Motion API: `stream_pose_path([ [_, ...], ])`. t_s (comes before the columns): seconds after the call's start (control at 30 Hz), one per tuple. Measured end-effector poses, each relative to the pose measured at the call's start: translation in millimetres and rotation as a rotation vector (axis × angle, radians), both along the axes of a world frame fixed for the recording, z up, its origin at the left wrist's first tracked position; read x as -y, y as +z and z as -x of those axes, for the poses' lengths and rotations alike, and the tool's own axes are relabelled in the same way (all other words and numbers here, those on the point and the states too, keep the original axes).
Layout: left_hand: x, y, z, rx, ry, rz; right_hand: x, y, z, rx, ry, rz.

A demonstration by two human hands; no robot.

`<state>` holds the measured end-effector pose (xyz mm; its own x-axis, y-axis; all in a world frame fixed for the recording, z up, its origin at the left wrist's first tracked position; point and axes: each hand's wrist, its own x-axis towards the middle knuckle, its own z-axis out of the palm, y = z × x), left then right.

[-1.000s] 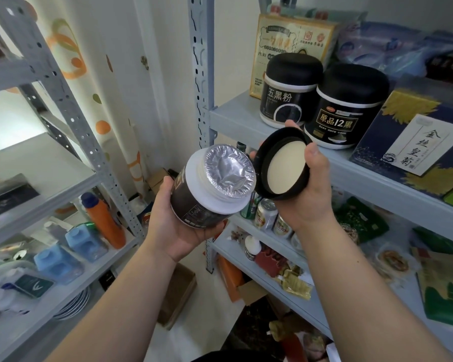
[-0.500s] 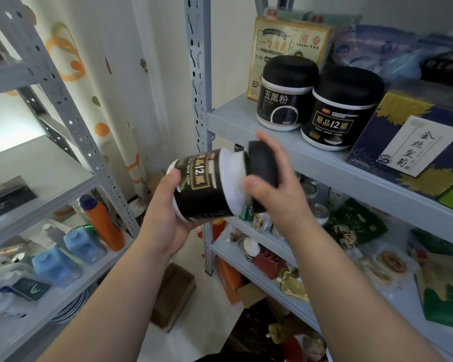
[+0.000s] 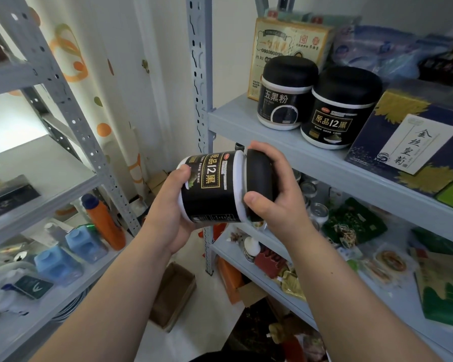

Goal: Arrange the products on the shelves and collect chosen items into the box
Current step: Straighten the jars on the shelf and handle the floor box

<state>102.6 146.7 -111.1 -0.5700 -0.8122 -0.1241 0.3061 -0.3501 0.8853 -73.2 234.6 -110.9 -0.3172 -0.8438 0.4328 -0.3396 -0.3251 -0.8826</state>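
Two bare forearms rise from the bottom edge and meet at a black jar (image 3: pixel 212 189), held on its side in mid-air in front of the shelving. The left hand (image 3: pixel 168 212) cups the jar's base end from below, its fingers wrapped round the body and the thumb pressed on the gold-printed label. The right hand (image 3: pixel 277 199) holds the black lid (image 3: pixel 259 178), which sits over the jar's mouth at its right end. The thumb is at the lid's near rim and the other fingers curl over its far side.

Below the jar, an open cardboard box (image 3: pixel 173 296) lies on the floor. Lower left of the jar, an orange bottle (image 3: pixel 105 223) stands on a side rack beside blue containers (image 3: pixel 84 241). Just right of the jar, behind the right hand, tin cans (image 3: pixel 319 212) and a green packet (image 3: pixel 353 226) sit on a lower board.

Above and right of the jar runs a grey shelf (image 3: pixel 246 124). On it a second jar (image 3: pixel 285 100) and a third jar (image 3: pixel 338 116) stand upright, close side by side, black lids on. Further right of the jar on that shelf is a navy box (image 3: pixel 413 137) with a white label. Farthest from the jar, a beige carton (image 3: pixel 280 40) stands upright behind the second jar.
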Motion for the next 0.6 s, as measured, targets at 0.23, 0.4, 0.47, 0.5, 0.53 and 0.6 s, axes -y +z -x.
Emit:
stream_pose_path([
  [0.23, 1, -6, -4, 0.070, 0.061, 0.027, 2, 22, 11, -0.003, 0.095, -0.434],
  [0.4, 0, -8, -5, 0.085, 0.073, 0.028, -14, 26, 22, -0.155, 0.248, -0.410],
  [0.47, 0, -8, -5, 0.091, 0.081, 0.024, -12, 32, 23, -0.135, 0.126, -0.423],
  [0.5, 0, -8, -5, 0.092, 0.091, 0.019, -12, 33, 26, -0.119, 0.091, -0.453],
  [0.53, 1, -8, -6, 0.090, 0.100, 0.015, -13, 32, 31, -0.117, 0.103, -0.468],
  [0.6, 2, -8, -5, 0.088, 0.099, 0.009, -15, 29, 34, -0.148, 0.215, -0.459],
])
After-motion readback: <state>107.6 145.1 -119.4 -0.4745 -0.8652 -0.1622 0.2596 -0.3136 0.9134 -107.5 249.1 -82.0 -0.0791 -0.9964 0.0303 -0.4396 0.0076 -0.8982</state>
